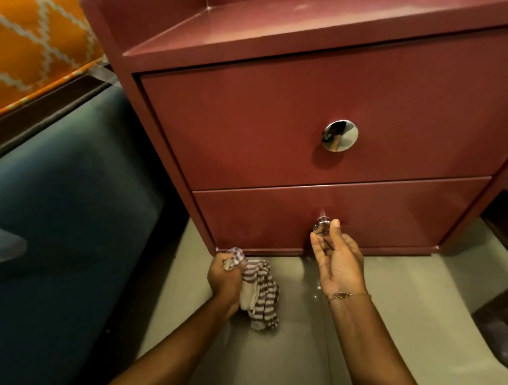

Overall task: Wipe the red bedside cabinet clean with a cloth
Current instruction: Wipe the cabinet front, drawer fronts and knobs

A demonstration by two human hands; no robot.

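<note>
The red bedside cabinet (279, 129) stands in front of me with two shut drawers, each with a round chrome knob. My left hand (225, 275) grips a bunched brown-and-white striped cloth (261, 294) low at the cabinet's bottom left corner, and the cloth's loose end hangs down onto the floor. My right hand (338, 263) is turned palm up at the lower drawer knob (321, 224). Its thumb and fingertips close around the knob from either side. The upper drawer knob (339, 135) is untouched.
A bed with an orange patterned cover (35, 43) and a dark blue padded side (57, 213) runs along the left of the cabinet. Pale glossy floor tiles (401, 329) lie below. A dark object (500, 319) sits at the right edge.
</note>
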